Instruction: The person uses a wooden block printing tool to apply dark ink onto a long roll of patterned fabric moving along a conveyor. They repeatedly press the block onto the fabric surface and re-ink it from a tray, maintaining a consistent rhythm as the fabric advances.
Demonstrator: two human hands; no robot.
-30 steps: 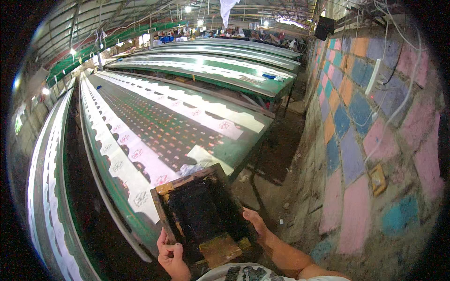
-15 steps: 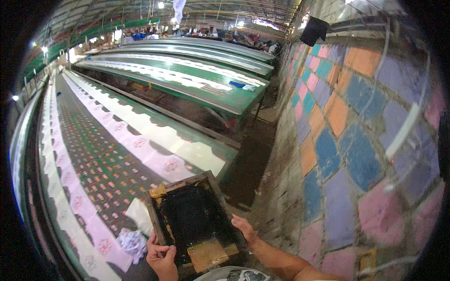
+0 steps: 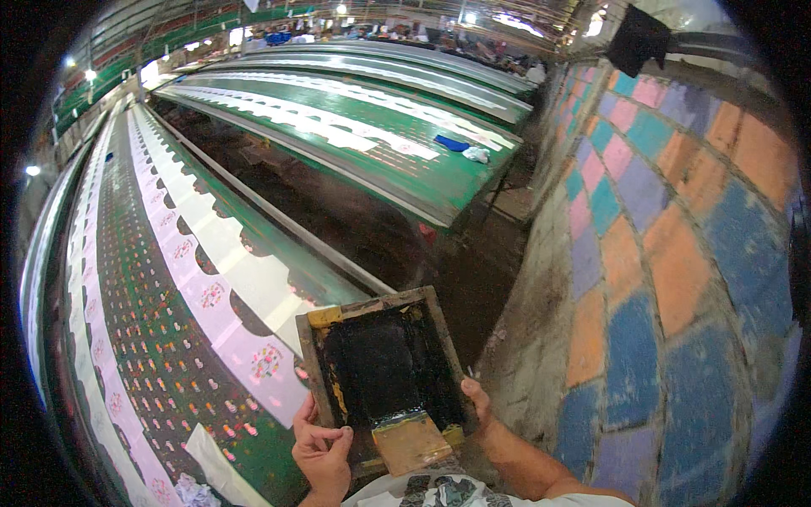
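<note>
A wooden screen frame with dark ink inside is held low in front of my body. My left hand grips its left side near the lower corner, thumb on the rim. My right hand holds the right side, its fingers partly hidden by the frame. A tan wooden squeegee rests in the frame's lower end. To the left is a long printing table with strips of pale pink and white fabric pieces printed with floral motifs, plus a crumpled cloth at the bottom.
More long green tables run across the middle, one with blue and white cloths. A dark gap lies between the tables. A wall of painted pastel blocks lines the right, with a black object high up. Lights hang from the roof.
The view has shifted forward along the wall. The frame, still in both hands, now sits beside the dark gap at the near table's edge, and the crumpled cloth has dropped to the picture's bottom.
</note>
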